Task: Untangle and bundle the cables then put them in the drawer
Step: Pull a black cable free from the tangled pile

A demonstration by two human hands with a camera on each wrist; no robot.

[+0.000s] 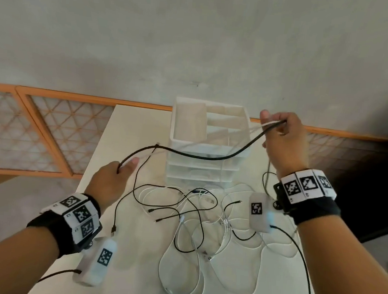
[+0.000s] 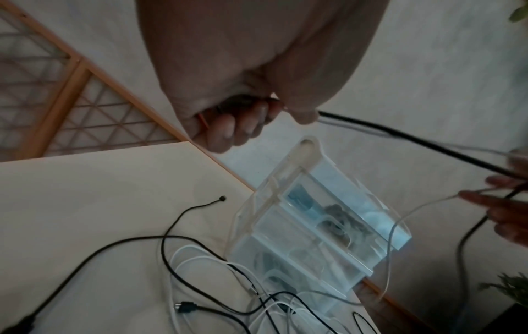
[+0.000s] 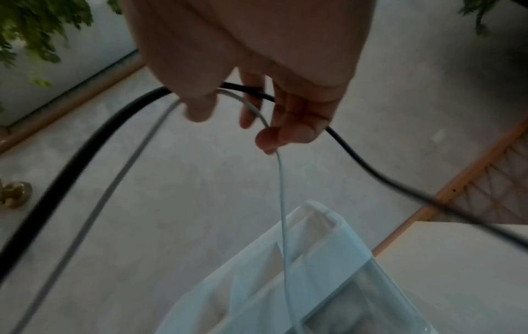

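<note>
A black cable (image 1: 211, 157) stretches in the air between my two hands, with a thin white cable (image 1: 269, 123) beside it. My left hand (image 1: 115, 175) grips the black cable's left part in curled fingers (image 2: 243, 122). My right hand (image 1: 283, 133), raised at the right of the drawer unit (image 1: 205, 148), pinches the black cable (image 3: 94, 144) and the white cable (image 3: 283, 192) together. A tangle of black and white cables (image 1: 196, 219) lies on the white table (image 1: 129, 127) in front of the clear plastic drawer unit (image 2: 314, 226), whose drawers are closed.
The drawer unit has an open tray on top (image 1: 190, 123). An orange-framed lattice screen (image 1: 37, 130) stands behind the table to the left. A grey wall rises behind. Plant leaves (image 3: 34, 34) show in the right wrist view. The table's left edge is near my left hand.
</note>
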